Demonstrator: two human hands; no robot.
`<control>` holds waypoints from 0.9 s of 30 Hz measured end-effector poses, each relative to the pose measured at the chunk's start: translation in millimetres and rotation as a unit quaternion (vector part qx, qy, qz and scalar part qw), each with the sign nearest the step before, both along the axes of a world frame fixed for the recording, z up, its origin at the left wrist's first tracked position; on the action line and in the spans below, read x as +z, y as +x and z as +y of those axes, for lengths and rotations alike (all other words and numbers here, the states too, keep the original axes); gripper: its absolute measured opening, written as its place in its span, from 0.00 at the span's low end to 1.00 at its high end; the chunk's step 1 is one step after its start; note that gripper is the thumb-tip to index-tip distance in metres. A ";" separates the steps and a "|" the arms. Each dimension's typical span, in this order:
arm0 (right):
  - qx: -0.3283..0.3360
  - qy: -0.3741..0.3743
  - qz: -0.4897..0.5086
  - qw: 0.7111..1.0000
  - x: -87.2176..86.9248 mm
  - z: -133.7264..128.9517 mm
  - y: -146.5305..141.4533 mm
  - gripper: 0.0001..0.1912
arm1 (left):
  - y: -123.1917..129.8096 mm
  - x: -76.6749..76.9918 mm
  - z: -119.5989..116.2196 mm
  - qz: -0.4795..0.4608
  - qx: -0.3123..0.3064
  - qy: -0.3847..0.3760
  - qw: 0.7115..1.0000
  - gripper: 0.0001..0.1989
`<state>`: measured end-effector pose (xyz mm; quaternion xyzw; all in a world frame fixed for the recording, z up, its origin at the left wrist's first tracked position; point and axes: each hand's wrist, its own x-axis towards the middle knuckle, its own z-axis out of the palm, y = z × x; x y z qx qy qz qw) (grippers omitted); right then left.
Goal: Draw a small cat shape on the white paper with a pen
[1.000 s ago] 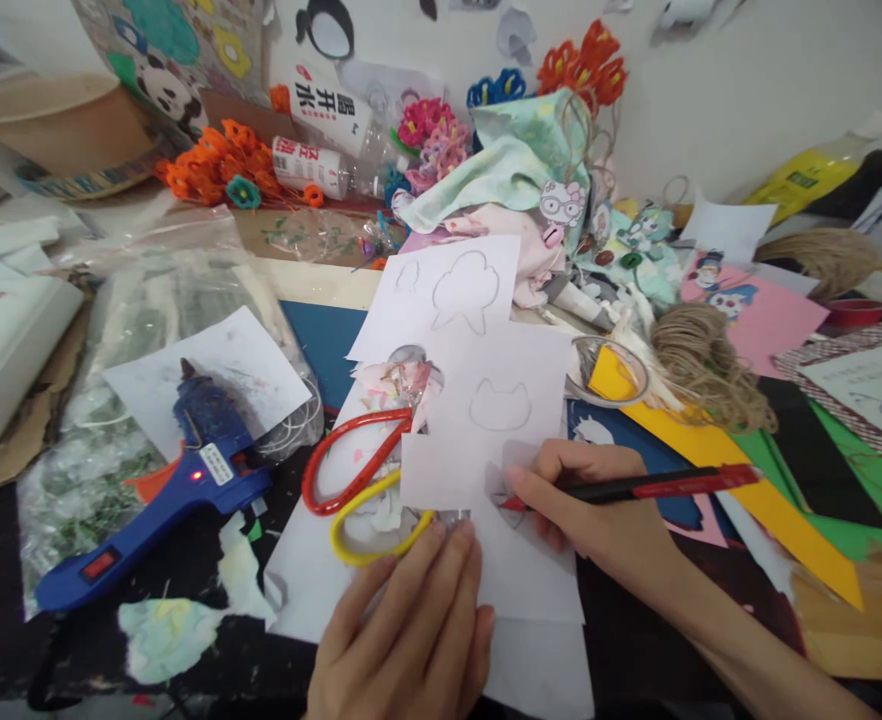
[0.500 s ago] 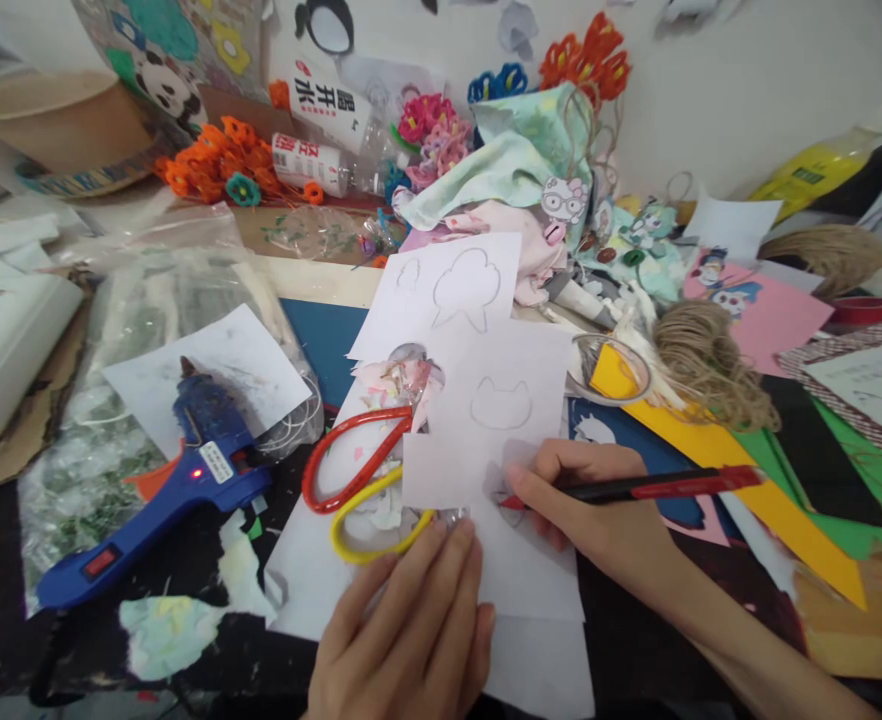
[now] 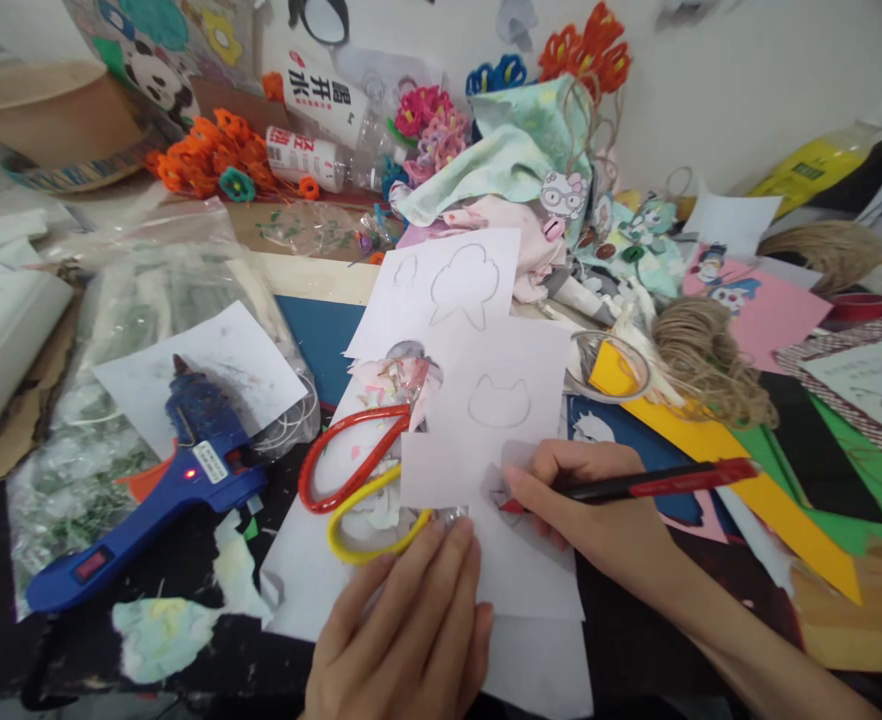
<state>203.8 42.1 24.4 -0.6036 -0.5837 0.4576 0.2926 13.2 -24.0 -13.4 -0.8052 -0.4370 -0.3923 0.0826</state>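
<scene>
My right hand point(image 3: 583, 500) grips a black and red pen point(image 3: 658, 482), its tip resting on a white sheet of paper point(image 3: 448, 470). A pencil outline of a cat's head point(image 3: 499, 402) shows on that sheet, and a few small lines lie under the pen tip, partly hidden by my fingers. My left hand point(image 3: 411, 620) lies flat on the paper with its fingers stretched out. Just above its fingertips are scissors with a red handle loop point(image 3: 313, 455) and a yellow one point(image 3: 343, 540). Behind, another sheet point(image 3: 441, 275) bears a tree-like outline.
To the left, a blue glue gun point(image 3: 201, 440) with a lit red light lies on paper over a plastic bag point(image 3: 103, 400). Fabric scraps point(image 3: 163, 635) lie nearby. At right are twine point(image 3: 711, 360), a roll of tape point(image 3: 640, 365), yellow card point(image 3: 756, 480) and a black phone-like slab point(image 3: 823, 450).
The view has shifted very slightly, so things on the left sit a little further left. Both hands keep their places, the right one still holding the pen on the paper.
</scene>
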 end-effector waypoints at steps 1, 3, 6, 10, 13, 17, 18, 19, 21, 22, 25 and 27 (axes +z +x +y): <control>0.004 0.006 -0.005 1.000 0.3 0.1 0.1 0.22 | 0.5 -0.7 0.0 -0.001 0.000 -0.001 1.000 0.12; 0.006 0.011 -0.005 1.000 0.2 -0.1 0.7 0.22 | 1.0 -1.8 -0.3 -0.004 0.001 -0.001 1.000 0.12; -0.005 -0.002 0.006 1.000 -1.4 -0.9 1.3 0.22 | 0.3 -1.8 -1.5 0.000 0.001 -0.005 1.000 0.12; -0.011 -0.012 0.011 1.000 -1.7 -0.9 0.8 0.21 | -2.2 1.1 -2.2 0.010 -0.003 -0.014 1.000 0.12; 0.003 0.006 -0.007 1.000 0.1 -0.1 0.2 0.22 | -3.1 3.0 -1.4 0.022 -0.012 -0.018 1.000 0.12; 0.009 0.014 -0.011 1.000 0.8 -0.1 0.7 0.22 | -2.9 3.9 -1.2 0.019 -0.008 -0.012 1.000 0.12; 0.005 0.009 -0.007 1.000 0.4 -0.2 0.9 0.22 | -2.9 3.8 -1.3 0.023 -0.009 -0.012 1.000 0.12; 0.001 0.003 -0.003 1.000 -0.1 -0.3 1.1 0.22 | -3.0 3.7 -1.5 0.025 -0.008 -0.011 1.000 0.12; -0.005 -0.008 0.004 1.000 -0.9 -0.2 1.1 0.21 | -3.4 3.1 -1.5 0.023 -0.006 -0.010 1.000 0.12; -0.004 -0.009 0.003 1.000 -1.1 -0.1 1.0 0.21 | -3.5 2.8 -1.4 0.024 -0.007 -0.011 1.000 0.12; 0.008 0.004 -0.010 1.000 -0.9 0.1 0.6 0.22 | -3.1 2.3 -0.8 0.028 -0.010 -0.013 0.999 0.12; 0.011 0.011 -0.013 1.000 -0.3 -0.1 0.3 0.22 | -2.3 2.7 -0.4 0.013 -0.005 -0.003 1.000 0.12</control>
